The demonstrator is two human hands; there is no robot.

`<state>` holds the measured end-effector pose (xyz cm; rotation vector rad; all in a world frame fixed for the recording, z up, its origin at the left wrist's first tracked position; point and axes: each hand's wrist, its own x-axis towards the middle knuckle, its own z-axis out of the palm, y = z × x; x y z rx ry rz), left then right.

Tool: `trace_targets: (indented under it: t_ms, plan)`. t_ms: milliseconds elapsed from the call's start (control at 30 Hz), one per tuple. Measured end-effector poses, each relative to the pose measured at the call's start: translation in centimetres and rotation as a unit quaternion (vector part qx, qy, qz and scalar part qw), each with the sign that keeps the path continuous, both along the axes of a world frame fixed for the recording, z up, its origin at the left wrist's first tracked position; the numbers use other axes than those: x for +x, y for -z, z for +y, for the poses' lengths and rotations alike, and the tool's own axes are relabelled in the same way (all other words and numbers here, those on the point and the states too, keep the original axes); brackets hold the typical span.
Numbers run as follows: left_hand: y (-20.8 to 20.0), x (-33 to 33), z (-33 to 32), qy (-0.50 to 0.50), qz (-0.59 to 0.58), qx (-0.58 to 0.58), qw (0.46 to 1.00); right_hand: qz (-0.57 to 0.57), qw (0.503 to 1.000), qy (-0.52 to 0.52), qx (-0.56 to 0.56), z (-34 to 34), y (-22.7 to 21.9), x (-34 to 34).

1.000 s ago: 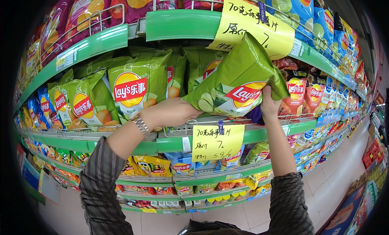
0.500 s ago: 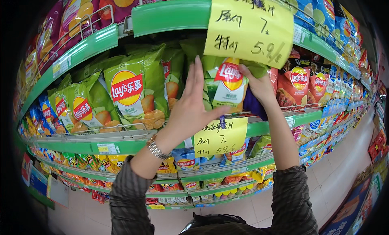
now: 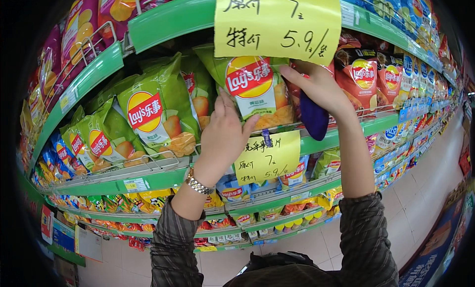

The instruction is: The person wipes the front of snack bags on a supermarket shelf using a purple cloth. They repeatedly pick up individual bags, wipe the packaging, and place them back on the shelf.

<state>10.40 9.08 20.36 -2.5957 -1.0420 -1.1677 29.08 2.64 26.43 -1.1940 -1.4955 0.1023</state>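
A green bag of potato chips stands upright on the shelf, its top partly behind a yellow paper sign. At its lower left edge is my left hand, open, with fingers along the side and the thumb by the bottom front. My right hand is at its right edge, the thumb touching the front. A dark purple cloth hangs from under my right palm; the fingers that appear to hold it are largely hidden. More green chip bags stand to the left.
Red chip bags stand to the right. A wire rail and green shelf edge run along the front. A second yellow sign hangs below the bag. Lower shelves hold more snack packs, and the pale tiled floor lies beneath.
The bag between my hands now shows more of its front and faces forward. My left hand has slid down its left side. The view has shifted slightly.
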Motion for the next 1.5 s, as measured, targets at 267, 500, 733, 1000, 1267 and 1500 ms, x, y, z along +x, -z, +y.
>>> trace_targets:
  t_ms: [267, 500, 733, 1000, 1267, 1500]
  plan:
    - [-3.1, 2.4, -4.1, 0.027, -0.065, 0.268, 0.961, -0.058, 0.981, 0.134, 0.130, -8.5, 7.0, 3.4]
    - [-4.1, 6.2, -0.1, -0.124, 0.019, 0.318, 0.940, -0.020, 1.000, 0.009, -0.013, -10.6, 17.0, 2.4]
    - [-2.1, 5.9, -0.7, -0.030, -0.052, 0.261, 0.963, 0.158, 0.922, -0.171, -0.310, -12.7, 27.1, -0.9]
    - [14.1, -5.5, -9.9, 0.198, 0.077, -0.090, 0.973, 0.182, 0.870, -0.226, -0.398, -14.0, 32.8, -5.4]
    - [23.4, -18.0, -12.3, 0.257, -0.093, -0.449, 0.851, 0.219, 0.837, -0.221, -0.450, -11.0, 31.4, -11.0]
    - [23.3, -26.5, -8.1, 0.286, -0.111, -0.463, 0.831, 0.215, 0.835, -0.371, -0.345, -6.5, 27.9, -26.4]
